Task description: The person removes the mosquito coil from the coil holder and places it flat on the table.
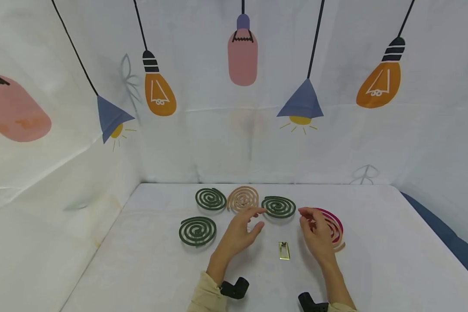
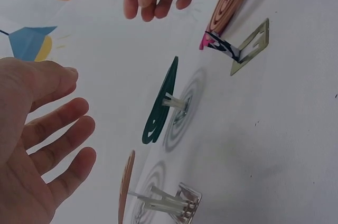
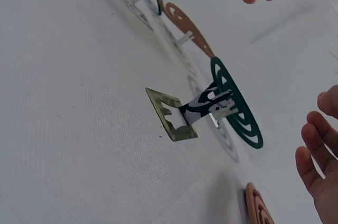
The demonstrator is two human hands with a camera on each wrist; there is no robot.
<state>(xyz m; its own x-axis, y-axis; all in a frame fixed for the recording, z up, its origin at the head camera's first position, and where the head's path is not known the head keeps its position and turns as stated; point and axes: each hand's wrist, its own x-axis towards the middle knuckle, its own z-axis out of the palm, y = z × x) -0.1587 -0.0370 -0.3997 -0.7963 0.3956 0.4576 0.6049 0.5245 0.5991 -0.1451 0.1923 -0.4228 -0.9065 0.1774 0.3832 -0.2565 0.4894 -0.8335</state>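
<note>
The left hand (image 1: 239,233) holds nothing; its thumb stands apart from the fingers. The right hand (image 1: 316,234) is likewise unloaded, with a narrower thumb gap. The green coil (image 1: 277,209) is positioned forward of and between both hands; the metal stand (image 1: 280,251) lies between them, nearer the wrists. The right hand partly hides the pink coil (image 1: 339,224).

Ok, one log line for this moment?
left hand: relaxed, empty; right hand: relaxed, empty; gold stand: on table between hands; green coil: beyond stand
</note>
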